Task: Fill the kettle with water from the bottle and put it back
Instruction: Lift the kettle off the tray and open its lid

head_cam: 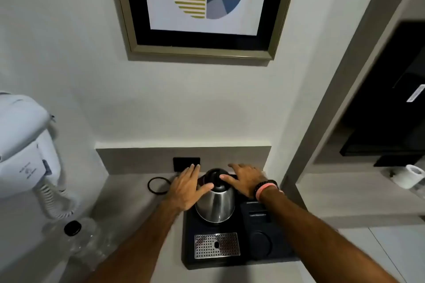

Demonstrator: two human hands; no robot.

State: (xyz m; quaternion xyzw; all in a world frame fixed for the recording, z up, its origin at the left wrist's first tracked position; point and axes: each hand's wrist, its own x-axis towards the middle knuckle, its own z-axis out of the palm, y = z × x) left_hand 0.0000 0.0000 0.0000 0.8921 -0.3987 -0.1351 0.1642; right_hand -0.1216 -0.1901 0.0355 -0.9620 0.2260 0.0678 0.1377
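A steel kettle [215, 202] with a black lid stands upright on a black tray [232, 257] on the grey counter. My left hand [187, 187] hovers flat at the kettle's left side, fingers spread, thumb near the lid. My right hand [247, 179] is spread on the right side, thumb touching the black lid. Neither hand grips anything. A clear plastic water bottle [81, 240] with a black cap stands at the counter's near left, well away from both hands.
A perforated metal drip grate [216, 245] sits in the tray's front. A black ring [158, 185] lies on the counter left of the kettle. A black wall socket [186, 163] is behind. A white hair dryer [27, 145] hangs on the left wall.
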